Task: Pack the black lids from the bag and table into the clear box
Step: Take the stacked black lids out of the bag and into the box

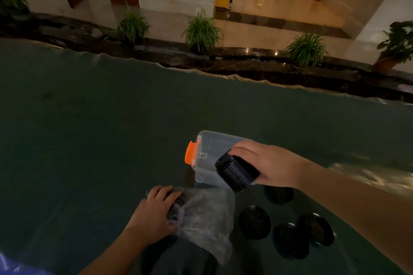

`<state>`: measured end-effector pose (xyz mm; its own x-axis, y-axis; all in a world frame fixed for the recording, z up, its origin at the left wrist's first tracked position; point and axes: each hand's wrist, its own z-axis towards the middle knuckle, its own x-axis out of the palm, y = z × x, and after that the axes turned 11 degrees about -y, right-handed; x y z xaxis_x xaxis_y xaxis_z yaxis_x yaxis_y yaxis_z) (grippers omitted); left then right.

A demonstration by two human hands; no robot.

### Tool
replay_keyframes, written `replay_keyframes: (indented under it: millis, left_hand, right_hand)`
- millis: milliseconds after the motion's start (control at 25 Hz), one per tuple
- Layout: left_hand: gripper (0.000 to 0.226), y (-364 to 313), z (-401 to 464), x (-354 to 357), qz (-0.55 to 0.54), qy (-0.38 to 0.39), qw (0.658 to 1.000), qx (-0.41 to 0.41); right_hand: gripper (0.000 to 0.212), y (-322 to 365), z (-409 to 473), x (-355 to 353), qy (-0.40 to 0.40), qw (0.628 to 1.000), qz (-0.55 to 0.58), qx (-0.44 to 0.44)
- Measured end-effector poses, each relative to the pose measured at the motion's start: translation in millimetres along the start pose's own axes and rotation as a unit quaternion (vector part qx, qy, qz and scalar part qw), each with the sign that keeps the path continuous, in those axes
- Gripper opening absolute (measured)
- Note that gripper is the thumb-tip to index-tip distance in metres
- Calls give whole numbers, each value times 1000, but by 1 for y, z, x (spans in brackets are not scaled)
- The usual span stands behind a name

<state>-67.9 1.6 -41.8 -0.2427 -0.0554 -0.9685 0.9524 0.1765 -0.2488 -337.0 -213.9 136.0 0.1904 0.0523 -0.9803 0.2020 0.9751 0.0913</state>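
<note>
A clear box (pixel 209 155) with an orange latch (pixel 191 152) stands on the dark green table (pixel 89 129). My right hand (pixel 266 164) holds a stack of black lids (pixel 237 173) just in front of the box's near right corner. My left hand (pixel 154 212) presses on the closed end of a crumpled clear plastic bag (pixel 205 216), with black lids (pixel 176 207) showing through the plastic under its fingers. Several loose black lids (pixel 254 222) lie flat on the table to the right of the bag, under my right forearm.
The table's far edge (pixel 201 71) runs across the view, with potted plants (pixel 201 31) on a dark ledge beyond it. A shiny wrinkled patch (pixel 375 174) lies at the right of the table. Blue fabric (pixel 13 268) shows at the lower left corner.
</note>
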Motion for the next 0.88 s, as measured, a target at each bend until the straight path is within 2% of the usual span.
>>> replay_keyframes:
  millis: [120, 280, 480, 880]
  left_hand:
    - [83, 2, -4, 5, -9, 8, 1000, -4]
    - [85, 5, -7, 6, -13, 3, 1000, -1]
    - [84, 4, -13, 6, -24, -3, 1000, -3]
    - [81, 4, -15, 7, -54, 3, 998, -18]
  right_hand:
    - [75, -22, 33, 12, 15, 1000, -26, -9]
    - [76, -43, 69, 46, 86, 993, -79, -21]
    - [72, -56, 92, 92, 151, 983, -91, -44]
    - [73, -65, 99, 143, 162, 984, -66, -13]
